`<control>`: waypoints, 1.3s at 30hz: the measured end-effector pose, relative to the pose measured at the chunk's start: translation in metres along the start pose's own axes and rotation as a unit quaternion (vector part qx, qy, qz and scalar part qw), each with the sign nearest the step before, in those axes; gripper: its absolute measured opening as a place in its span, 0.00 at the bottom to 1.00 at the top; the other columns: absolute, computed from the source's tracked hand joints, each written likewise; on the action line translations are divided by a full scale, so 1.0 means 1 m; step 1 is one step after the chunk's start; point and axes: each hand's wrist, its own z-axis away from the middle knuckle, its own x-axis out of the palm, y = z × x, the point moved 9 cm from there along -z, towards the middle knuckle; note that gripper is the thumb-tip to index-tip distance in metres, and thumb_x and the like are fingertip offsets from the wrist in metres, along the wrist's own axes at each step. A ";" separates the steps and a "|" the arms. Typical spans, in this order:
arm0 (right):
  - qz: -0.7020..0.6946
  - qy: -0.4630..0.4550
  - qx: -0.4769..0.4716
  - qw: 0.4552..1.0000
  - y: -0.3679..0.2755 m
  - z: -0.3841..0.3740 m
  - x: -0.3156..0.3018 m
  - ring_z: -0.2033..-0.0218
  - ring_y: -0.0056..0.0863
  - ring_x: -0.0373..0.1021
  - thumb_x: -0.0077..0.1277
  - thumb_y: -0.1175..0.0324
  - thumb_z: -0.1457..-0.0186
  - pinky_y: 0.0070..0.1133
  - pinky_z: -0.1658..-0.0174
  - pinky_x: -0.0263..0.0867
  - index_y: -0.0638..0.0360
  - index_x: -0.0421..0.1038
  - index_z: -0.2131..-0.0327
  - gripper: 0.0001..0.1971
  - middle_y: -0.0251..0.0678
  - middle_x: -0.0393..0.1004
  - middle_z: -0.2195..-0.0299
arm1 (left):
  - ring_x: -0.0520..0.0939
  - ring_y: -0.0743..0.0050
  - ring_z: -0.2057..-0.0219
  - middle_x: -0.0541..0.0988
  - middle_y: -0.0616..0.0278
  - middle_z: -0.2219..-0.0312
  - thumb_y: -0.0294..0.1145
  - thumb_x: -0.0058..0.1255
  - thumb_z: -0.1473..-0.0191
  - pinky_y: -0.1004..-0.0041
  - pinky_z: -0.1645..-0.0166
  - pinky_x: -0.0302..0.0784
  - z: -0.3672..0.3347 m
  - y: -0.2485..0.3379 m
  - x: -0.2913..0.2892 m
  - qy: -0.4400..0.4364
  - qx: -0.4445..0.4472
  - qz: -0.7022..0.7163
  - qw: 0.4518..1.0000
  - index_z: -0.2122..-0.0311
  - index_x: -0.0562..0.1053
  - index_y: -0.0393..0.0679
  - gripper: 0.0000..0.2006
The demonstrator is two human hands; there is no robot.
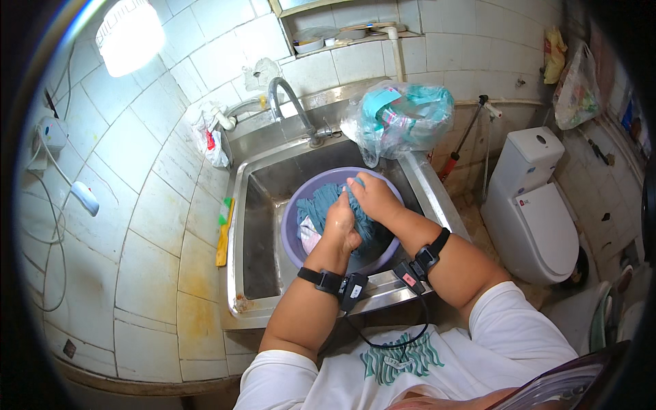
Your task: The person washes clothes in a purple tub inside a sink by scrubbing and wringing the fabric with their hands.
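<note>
A purple plastic basin [290, 236] sits inside the steel sink [257, 270]. In it lies a wet blue-grey cloth [316, 204], bunched up, with a paler printed cloth [309, 234] beside it at the left. My left hand [339, 222] is closed on the blue-grey cloth over the middle of the basin. Close against it, my right hand [374, 197] grips the same cloth a little farther back. Part of the cloth hangs below my hands toward the water. The fingertips of both hands are partly hidden in its folds.
A curved faucet [279, 96] rises behind the basin. A clear plastic bag of teal items [403, 119] rests on the sink's back right corner. A yellow-handled brush [223, 239] leans at the left rim. A white toilet [540, 212] stands to the right.
</note>
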 end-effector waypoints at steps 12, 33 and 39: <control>-0.020 0.089 -0.042 0.995 -0.011 0.002 -0.017 0.66 0.55 0.69 0.48 0.54 0.46 0.40 0.63 0.65 0.61 0.70 0.68 0.17 0.54 0.73 0.70 | 0.81 0.63 0.70 0.78 0.54 0.67 0.51 0.37 0.39 0.64 0.71 0.77 0.025 0.012 0.020 0.037 0.022 -0.018 0.999 0.56 0.69 0.36 0.24; -0.019 0.040 -0.006 0.999 0.016 -0.006 -0.010 0.67 0.55 0.70 0.48 0.56 0.44 0.39 0.65 0.65 0.63 0.70 0.63 0.17 0.55 0.73 0.71 | 0.81 0.57 0.65 0.77 0.51 0.63 0.50 0.37 0.39 0.59 0.63 0.79 0.022 0.005 0.024 -0.003 0.003 -0.024 1.000 0.53 0.67 0.36 0.24; -0.040 -0.045 -0.101 0.993 -0.043 0.018 0.003 0.66 0.53 0.70 0.49 0.57 0.46 0.39 0.62 0.65 0.60 0.70 0.65 0.15 0.53 0.74 0.70 | 0.77 0.55 0.58 0.75 0.51 0.58 0.52 0.36 0.38 0.58 0.55 0.75 -0.011 0.009 -0.027 0.031 0.053 0.043 0.997 0.52 0.66 0.38 0.25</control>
